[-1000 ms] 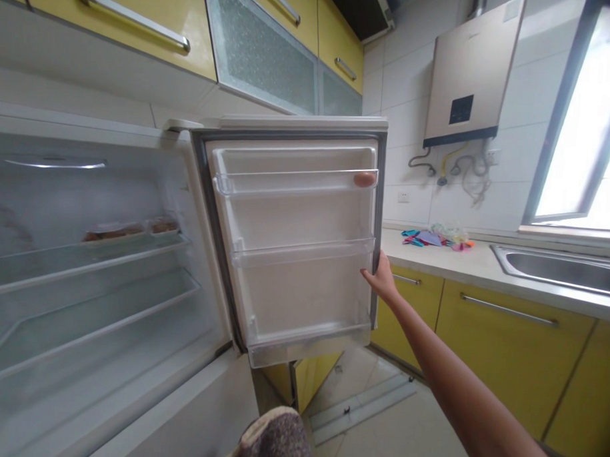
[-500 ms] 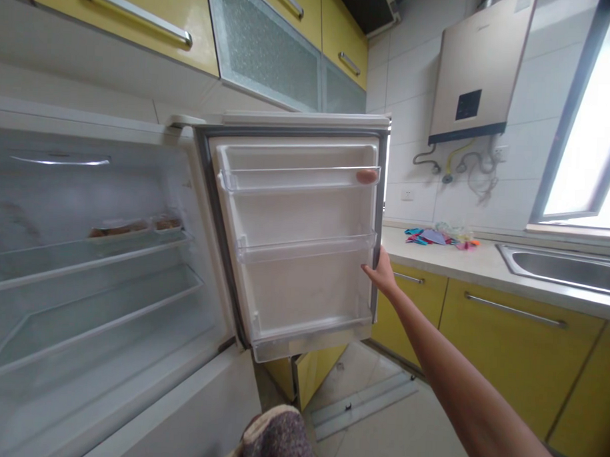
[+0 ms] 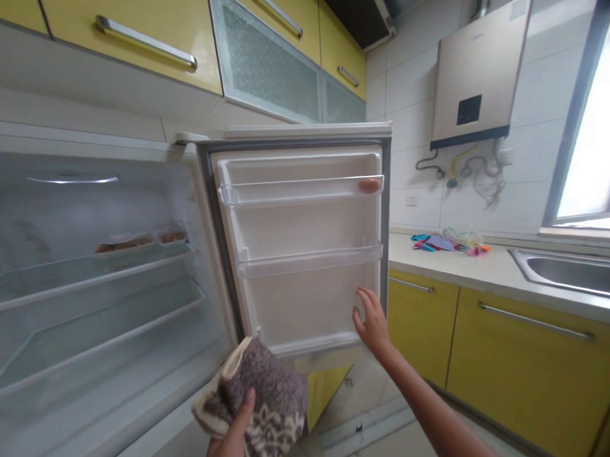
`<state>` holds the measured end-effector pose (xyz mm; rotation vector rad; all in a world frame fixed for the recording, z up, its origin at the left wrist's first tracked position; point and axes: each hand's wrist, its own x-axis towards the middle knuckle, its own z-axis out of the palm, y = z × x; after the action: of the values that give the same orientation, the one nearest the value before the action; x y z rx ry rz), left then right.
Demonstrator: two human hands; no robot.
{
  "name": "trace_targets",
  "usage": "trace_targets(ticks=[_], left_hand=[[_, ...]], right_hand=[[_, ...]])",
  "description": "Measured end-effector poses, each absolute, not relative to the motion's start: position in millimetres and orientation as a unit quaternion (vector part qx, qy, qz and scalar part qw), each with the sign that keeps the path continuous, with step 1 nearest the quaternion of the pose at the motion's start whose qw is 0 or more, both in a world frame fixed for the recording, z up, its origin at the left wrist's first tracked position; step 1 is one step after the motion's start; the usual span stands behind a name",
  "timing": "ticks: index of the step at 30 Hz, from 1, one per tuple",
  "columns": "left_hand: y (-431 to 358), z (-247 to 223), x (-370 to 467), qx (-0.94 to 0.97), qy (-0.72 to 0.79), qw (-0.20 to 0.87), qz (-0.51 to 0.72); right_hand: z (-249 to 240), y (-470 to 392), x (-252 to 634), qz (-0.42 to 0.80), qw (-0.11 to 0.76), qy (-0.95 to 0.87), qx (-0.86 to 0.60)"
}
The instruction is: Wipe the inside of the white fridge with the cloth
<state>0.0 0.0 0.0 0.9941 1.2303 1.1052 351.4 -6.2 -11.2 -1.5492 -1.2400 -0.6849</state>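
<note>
So the folded purple-brown cloth with cream trim and a cream scroll pattern (image 3: 277, 381) is down at the bottom middle, held up in front of the fridge opening and the lower corner of the door. The left hand (image 3: 231, 439) has it pinched, thumb lying over the patterned side; the other fingers are mostly hidden under the fabric. The right hand (image 3: 374, 326) is free, fingers apart and loosely curled, right by the outer edge of the open white fridge door with grey rubber seal (image 3: 307, 305). Can't really tell if a fingertip is brushing it.

On that door, the top clear plastic bin (image 3: 296, 191) has a brown egg (image 3: 369, 185) at its right end, and a second clear plastic bin (image 3: 308, 260) sits below it. Inside the white fridge, a couple of packs of brownish food (image 3: 127, 242) are at the back right of the upper glass shelf (image 3: 48, 279).

Off to the right, the pale desk (image 3: 488, 268) carries a heap of small colourful cloths (image 3: 442, 242) and a steel sink (image 3: 573, 272), with yellow cabinets (image 3: 524, 376) underneath and a beige water heater (image 3: 478, 71) up on the tiled wall.
</note>
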Motion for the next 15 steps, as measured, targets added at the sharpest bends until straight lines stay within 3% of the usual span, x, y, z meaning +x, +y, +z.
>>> trace_targets(ticks=[3, 6, 11, 15], left_hand=[[27, 35, 18, 0.453, 0.453, 0.551, 0.534], [49, 57, 33, 0.589, 0.459, 0.408, 0.526], [62, 43, 61, 0.877, 0.36, 0.094, 0.304], [53, 9, 80, 0.922, 0.351, 0.01, 0.16]], right_hand=[[-37, -12, 322, -0.235, 0.422, -0.572, -0.663], [-51, -18, 308, -0.219, 0.328, -0.608, -0.689], [-52, -28, 303, -0.222, 0.26, -0.64, -0.688], [-48, -32, 305, -0.224, 0.234, -0.656, -0.682]])
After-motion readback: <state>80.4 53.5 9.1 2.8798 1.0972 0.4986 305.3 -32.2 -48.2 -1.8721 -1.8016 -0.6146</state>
